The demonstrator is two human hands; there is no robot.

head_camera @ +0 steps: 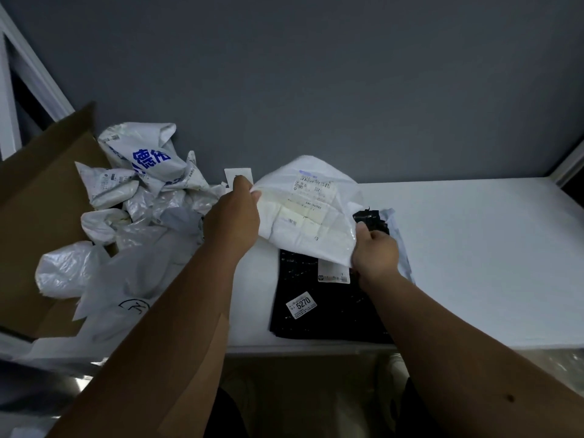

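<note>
A cardboard box (41, 191) stands open at the left, heaped with crumpled mailers (139, 197); the topmost bears blue print (151, 159). On the white tabletop (474, 248) lies a black packet (322, 320) with a sticker (301, 304) reading 5270 and a white label (333, 275). A grey wall (316, 74) rises behind, and a white frame (31, 74) slants at far left.

Dim light here, everything greyish. A plain grey wall (316, 74) fills the top half. Below it, a white worktop (474, 248) runs off right. White frame (34, 74) slanting at upper left, another bar (568, 165) at the right edge.
</note>
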